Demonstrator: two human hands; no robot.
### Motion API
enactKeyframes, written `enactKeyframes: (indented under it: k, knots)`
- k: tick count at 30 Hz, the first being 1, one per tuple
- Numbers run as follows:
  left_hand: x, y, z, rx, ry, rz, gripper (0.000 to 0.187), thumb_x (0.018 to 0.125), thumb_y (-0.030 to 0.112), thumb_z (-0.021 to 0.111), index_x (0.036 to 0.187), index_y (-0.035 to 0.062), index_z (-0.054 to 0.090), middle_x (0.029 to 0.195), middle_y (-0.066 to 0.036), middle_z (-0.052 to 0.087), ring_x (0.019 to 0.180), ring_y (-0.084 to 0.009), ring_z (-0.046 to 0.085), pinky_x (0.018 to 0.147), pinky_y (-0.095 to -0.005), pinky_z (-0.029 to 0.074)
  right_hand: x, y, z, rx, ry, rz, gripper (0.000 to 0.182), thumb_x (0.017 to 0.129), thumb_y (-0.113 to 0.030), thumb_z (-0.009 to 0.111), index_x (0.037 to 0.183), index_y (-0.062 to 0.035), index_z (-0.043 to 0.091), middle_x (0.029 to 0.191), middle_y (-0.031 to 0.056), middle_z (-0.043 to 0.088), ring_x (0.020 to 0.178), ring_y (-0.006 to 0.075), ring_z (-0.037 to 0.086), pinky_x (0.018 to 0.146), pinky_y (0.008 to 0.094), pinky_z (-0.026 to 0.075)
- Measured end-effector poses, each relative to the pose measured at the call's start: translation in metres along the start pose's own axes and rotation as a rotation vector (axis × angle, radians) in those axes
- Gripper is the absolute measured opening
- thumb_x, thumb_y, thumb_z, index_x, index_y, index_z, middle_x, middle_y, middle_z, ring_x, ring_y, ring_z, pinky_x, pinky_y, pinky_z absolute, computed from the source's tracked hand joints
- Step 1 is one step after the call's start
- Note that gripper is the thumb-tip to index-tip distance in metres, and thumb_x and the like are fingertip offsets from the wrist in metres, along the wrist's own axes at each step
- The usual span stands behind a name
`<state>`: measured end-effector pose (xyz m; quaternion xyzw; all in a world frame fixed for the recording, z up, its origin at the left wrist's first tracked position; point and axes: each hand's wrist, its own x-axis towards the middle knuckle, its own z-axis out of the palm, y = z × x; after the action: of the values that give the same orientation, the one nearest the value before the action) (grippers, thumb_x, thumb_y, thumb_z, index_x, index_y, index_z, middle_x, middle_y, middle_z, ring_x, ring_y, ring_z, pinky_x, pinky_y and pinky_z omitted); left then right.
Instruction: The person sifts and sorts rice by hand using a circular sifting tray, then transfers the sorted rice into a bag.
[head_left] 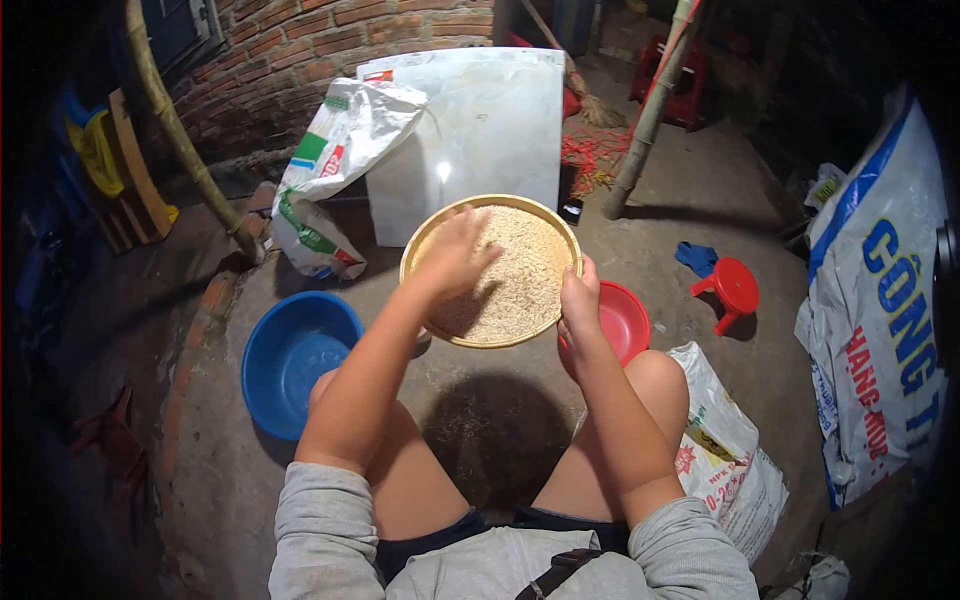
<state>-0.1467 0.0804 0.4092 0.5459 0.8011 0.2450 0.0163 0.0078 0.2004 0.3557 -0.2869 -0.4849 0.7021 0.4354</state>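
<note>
A round woven winnowing basket (410, 262) is held up in front of my knees, with a layer of pale grain (520, 275) spread over its bottom. My right hand (580, 298) grips the basket's right rim, thumb on the near side and fingers wrapped around the edge. Over the left part of the grain is my left hand (458, 252), slightly blurred, its fingers apart and nothing in them. Below the basket on the right, partly covered by it and by my right arm, is a red basin (625, 325).
On the floor at left stands a blue basin (290, 365). A white printed sack (310, 215) leans against a pale marbled slab (490, 120). A red stool (735, 287) and a blue cloth (696, 258) are at right. More sacks (735, 470) lie by my right leg.
</note>
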Motion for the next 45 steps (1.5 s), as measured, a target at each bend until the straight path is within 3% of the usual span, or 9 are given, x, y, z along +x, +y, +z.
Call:
enactKeyframes:
  k: [5, 10, 13, 23, 29, 33, 39, 42, 45]
  knots:
    - [-0.022, 0.01, 0.035, -0.168, -0.348, 0.292, 0.055, 0.09, 0.032, 0.048, 0.137, 0.0081, 0.032, 0.143, -0.019, 0.023, 0.135, -0.034, 0.012, 0.11, -0.0393, 0.013, 0.003, 0.022, 0.015, 0.04, -0.036, 0.136, 0.033, 0.092, -0.005, 0.035, 0.124, 0.0005, 0.035, 0.115, 0.0174, 0.051, 0.1, 0.0221, 0.054, 0.087, 0.0321, 0.044]
    - [-0.03, 0.009, 0.024, -0.212, -0.17, 0.394, 0.019, 0.075, 0.014, 0.059, 0.091, 0.0079, 0.068, 0.093, -0.011, 0.065, 0.083, -0.0283, 0.062, 0.073, -0.0355, 0.049, 0.025, 0.059, 0.012, 0.063, 0.093, 0.182, 0.034, 0.091, -0.004, 0.034, 0.124, 0.0006, 0.034, 0.116, 0.0185, 0.049, 0.104, 0.0246, 0.053, 0.089, 0.0337, 0.043]
    - [-0.018, -0.009, 0.025, 0.169, -0.202, 0.139, 0.021, 0.07, 0.008, 0.062, 0.09, 0.009, 0.069, 0.091, -0.011, 0.065, 0.082, -0.0282, 0.062, 0.072, -0.035, 0.049, 0.026, 0.066, 0.018, 0.016, 0.092, 0.161, 0.034, 0.091, -0.004, 0.034, 0.124, 0.0007, 0.034, 0.117, 0.0186, 0.049, 0.104, 0.0244, 0.052, 0.089, 0.0337, 0.043]
    - [0.011, -0.1, -0.012, -0.259, -0.045, -0.257, 0.016, 0.068, 0.008, 0.067, 0.084, 0.0057, 0.071, 0.072, -0.011, 0.067, 0.061, -0.0159, 0.065, 0.06, -0.0278, 0.051, 0.045, 0.079, 0.013, -0.061, 0.163, 0.188, 0.035, 0.09, -0.005, 0.036, 0.124, 0.0031, 0.036, 0.112, 0.0186, 0.052, 0.099, 0.0243, 0.055, 0.085, 0.0344, 0.046]
    - [0.01, -0.172, -0.012, -0.256, -0.009, -0.444, 0.037, 0.074, 0.024, 0.071, 0.106, 0.0066, 0.064, 0.092, -0.015, 0.067, 0.082, -0.0191, 0.065, 0.074, -0.0275, 0.05, 0.067, 0.061, 0.001, -0.093, 0.289, -0.005, 0.034, 0.092, -0.005, 0.036, 0.125, 0.0019, 0.033, 0.116, 0.019, 0.049, 0.104, 0.0244, 0.052, 0.09, 0.0333, 0.042]
    - [-0.001, -0.163, -0.018, 0.116, -0.137, -0.707, 0.089, 0.074, 0.048, 0.068, 0.141, 0.015, 0.021, 0.136, -0.026, 0.033, 0.13, -0.0347, 0.03, 0.101, -0.0372, 0.03, 0.067, 0.045, 0.002, -0.212, 0.304, -0.093, 0.034, 0.092, -0.006, 0.035, 0.125, 0.0028, 0.033, 0.118, 0.0189, 0.048, 0.105, 0.0254, 0.052, 0.09, 0.0333, 0.04]
    - [0.008, -0.12, -0.028, -0.559, 0.171, -0.749, 0.094, 0.077, 0.071, 0.044, 0.143, 0.0115, 0.011, 0.131, -0.022, 0.042, 0.122, -0.0295, 0.041, 0.096, -0.0363, 0.037, 0.053, 0.015, 0.01, -0.035, 0.126, 0.054, 0.034, 0.093, -0.007, 0.035, 0.126, 0.0022, 0.034, 0.115, 0.0178, 0.05, 0.101, 0.0215, 0.053, 0.088, 0.0317, 0.042]
    - [0.011, -0.107, -0.012, -1.201, -0.16, -0.684, 0.065, 0.087, 0.059, 0.039, 0.126, 0.007, 0.044, 0.097, -0.005, 0.062, 0.084, -0.0142, 0.061, 0.071, -0.0282, 0.051, 0.05, 0.005, 0.004, -0.017, 0.003, 0.127, 0.033, 0.093, -0.009, 0.036, 0.125, 0.002, 0.036, 0.112, 0.0175, 0.052, 0.099, 0.0204, 0.054, 0.085, 0.0315, 0.044]
    - [0.007, -0.063, 0.007, -1.323, 0.118, -0.785, 0.033, 0.094, 0.029, 0.044, 0.112, 0.0018, 0.051, 0.097, -0.01, 0.062, 0.084, -0.0155, 0.061, 0.071, -0.0282, 0.051, 0.058, -0.017, -0.012, 0.035, -0.081, 0.164, 0.031, 0.094, -0.011, 0.036, 0.122, 0.0017, 0.042, 0.102, 0.0168, 0.058, 0.086, 0.0208, 0.06, 0.076, 0.0312, 0.05]
